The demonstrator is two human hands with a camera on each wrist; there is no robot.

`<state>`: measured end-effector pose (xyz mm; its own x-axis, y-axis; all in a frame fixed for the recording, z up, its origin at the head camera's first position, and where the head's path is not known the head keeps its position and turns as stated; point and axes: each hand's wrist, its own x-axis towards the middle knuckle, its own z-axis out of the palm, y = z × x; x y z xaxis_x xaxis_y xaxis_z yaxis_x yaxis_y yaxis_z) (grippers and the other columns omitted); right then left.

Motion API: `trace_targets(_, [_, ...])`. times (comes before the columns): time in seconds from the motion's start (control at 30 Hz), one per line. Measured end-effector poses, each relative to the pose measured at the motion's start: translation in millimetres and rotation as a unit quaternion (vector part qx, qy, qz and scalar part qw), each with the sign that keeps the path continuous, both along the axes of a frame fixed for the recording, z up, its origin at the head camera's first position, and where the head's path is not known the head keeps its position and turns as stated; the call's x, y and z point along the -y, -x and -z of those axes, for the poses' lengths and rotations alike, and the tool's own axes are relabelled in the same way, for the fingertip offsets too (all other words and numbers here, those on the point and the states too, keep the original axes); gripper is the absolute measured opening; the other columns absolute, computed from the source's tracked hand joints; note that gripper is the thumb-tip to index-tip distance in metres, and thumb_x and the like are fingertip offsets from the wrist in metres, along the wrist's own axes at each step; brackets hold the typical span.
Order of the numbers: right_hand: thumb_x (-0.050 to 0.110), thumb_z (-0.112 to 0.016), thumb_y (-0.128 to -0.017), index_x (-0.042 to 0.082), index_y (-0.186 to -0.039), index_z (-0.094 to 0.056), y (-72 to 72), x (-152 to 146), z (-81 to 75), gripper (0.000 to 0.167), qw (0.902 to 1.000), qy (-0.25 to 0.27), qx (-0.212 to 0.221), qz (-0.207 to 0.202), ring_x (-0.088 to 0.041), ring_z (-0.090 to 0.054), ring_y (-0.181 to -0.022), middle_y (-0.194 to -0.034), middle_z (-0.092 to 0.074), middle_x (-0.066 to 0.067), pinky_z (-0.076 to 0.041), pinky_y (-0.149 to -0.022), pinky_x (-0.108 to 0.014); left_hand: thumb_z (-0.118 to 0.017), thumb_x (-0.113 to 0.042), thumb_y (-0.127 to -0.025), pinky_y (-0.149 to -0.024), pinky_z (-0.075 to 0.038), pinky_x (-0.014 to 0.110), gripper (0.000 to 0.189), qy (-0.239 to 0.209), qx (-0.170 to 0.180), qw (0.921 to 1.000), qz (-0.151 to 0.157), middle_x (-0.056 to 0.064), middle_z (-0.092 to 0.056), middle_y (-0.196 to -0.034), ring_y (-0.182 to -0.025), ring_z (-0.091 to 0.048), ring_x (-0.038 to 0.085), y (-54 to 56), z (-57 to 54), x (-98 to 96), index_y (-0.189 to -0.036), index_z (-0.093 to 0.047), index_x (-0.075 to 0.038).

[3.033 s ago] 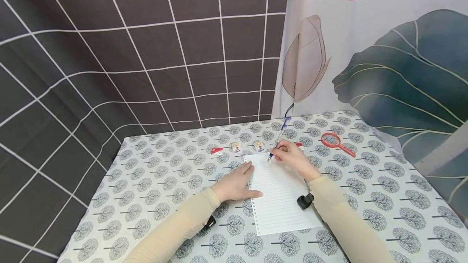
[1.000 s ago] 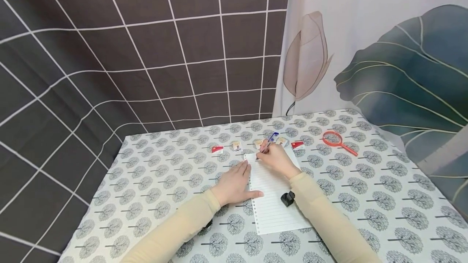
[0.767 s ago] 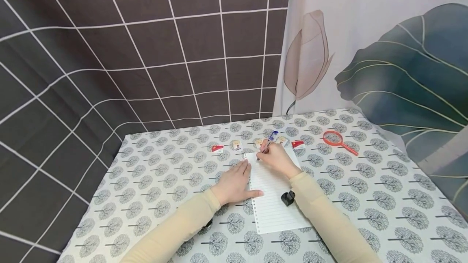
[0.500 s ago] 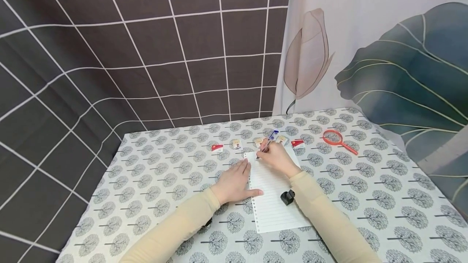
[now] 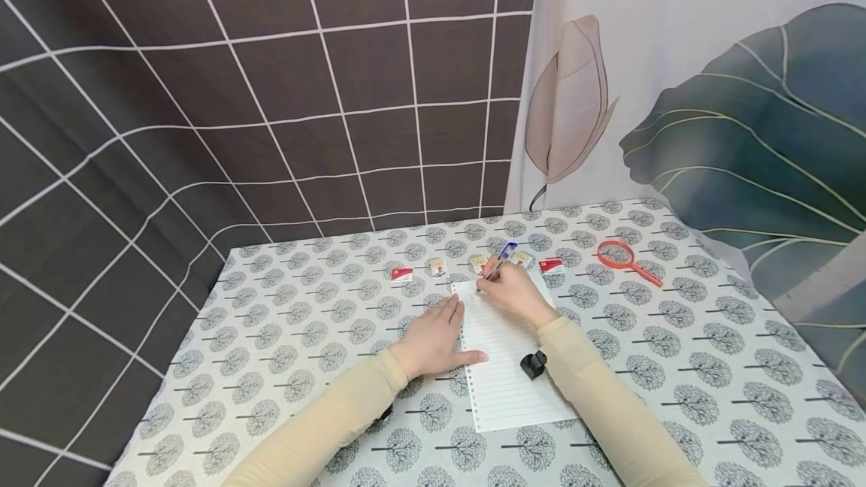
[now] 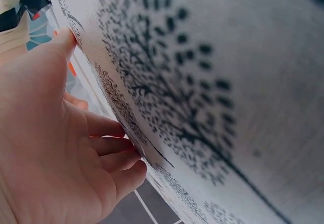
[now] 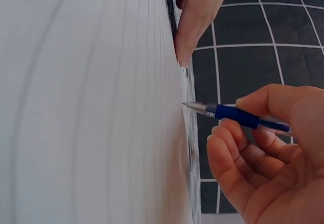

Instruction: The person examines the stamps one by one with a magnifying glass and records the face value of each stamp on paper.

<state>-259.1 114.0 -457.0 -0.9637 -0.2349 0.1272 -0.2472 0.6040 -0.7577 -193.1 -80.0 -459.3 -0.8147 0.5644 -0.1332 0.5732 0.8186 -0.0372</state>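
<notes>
A lined sheet of loose-leaf paper (image 5: 504, 382) with punched holes down its left side lies on the table. My right hand (image 5: 513, 293) pinches a pen (image 5: 501, 255) with a clear barrel and blue cap end, close to the sheet's top left. In the right wrist view, the blue grip of the pen (image 7: 237, 116) sits between thumb and fingers, its metal tip right at the paper (image 7: 101, 107). My left hand (image 5: 434, 340) rests with fingers extended along the paper's left edge, the thumb lying over it. The left wrist view shows this hand (image 6: 61, 138) from the palm side.
Beyond the sheet lie a red and white card (image 5: 402, 274), a small picture card (image 5: 438, 267), another picture card (image 5: 479, 264) and a second red card (image 5: 551, 266). A red magnifying glass (image 5: 629, 262) lies right of them. A dark checked curtain (image 5: 365, 96) hangs behind the table.
Since the earliest frame, my right hand has moved left with the pen, to the sheet's top left, and the pen now tilts differently. In the last second it barely shifts. My left hand stays put.
</notes>
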Motion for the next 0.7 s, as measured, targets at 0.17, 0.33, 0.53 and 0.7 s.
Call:
trace_targets(0.17, [0.013, -0.069, -0.09, 0.004, -0.093, -0.063, -1.6, 0.6, -1.9, 0.011, 0.9999, 0.004, 0.011, -0.002, -0.014, -0.053, -0.061, -0.074, -0.064, -0.004, -0.048, -0.056, -0.024, -0.04, -0.08, -0.09, -0.122, -0.027, 0.038, 0.106, -0.006, 0.002, 1.0, 0.002, 0.023, -0.03, -0.16, -0.148, -0.031, 0.034, -1.3, -2.1, 0.2, -0.153, -0.035, 0.006])
trace_targets(0.33, [0.012, -0.069, -0.091, 0.004, -0.093, -0.061, -3.1, -0.7, -3.0, 0.011, 0.9999, -0.002, 0.013, 0.007, -0.014, -0.054, -0.062, -0.076, -0.064, -0.005, -0.05, -0.056, -0.024, -0.042, -0.079, -0.091, -0.121, -0.027, 0.039, 0.106, -0.013, 0.003, 0.9999, 0.005, 0.024, -0.031, -0.159, -0.148, -0.031, 0.035, -2.7, -4.3, 0.7, -0.152, -0.035, 0.007])
trace_targets(0.53, [0.012, -0.069, -0.091, 0.004, -0.094, -0.061, -3.2, -1.1, -4.1, 0.012, 0.9997, -0.005, 0.022, 0.005, -0.015, -0.055, -0.064, -0.078, -0.065, -0.005, -0.051, -0.059, -0.025, -0.041, -0.079, -0.091, -0.121, -0.027, 0.038, 0.106, -0.01, 0.001, 0.9999, 0.006, 0.024, -0.031, -0.159, -0.148, -0.031, 0.034, -2.6, -3.6, 1.1, -0.152, -0.035, 0.007])
trace_targets(0.7, [0.012, -0.069, -0.091, 0.004, -0.094, -0.061, -3.0, -0.2, -4.6, 0.012, 0.9997, -0.007, 0.021, 0.005, -0.014, -0.053, -0.061, -0.075, -0.063, -0.004, -0.049, -0.055, -0.024, -0.041, -0.079, -0.091, -0.122, -0.027, 0.038, 0.106, -0.011, 0.002, 0.9999, 0.005, 0.024, -0.031, -0.159, -0.148, -0.031, 0.034, -2.3, -3.0, 0.8, -0.152, -0.035, 0.006])
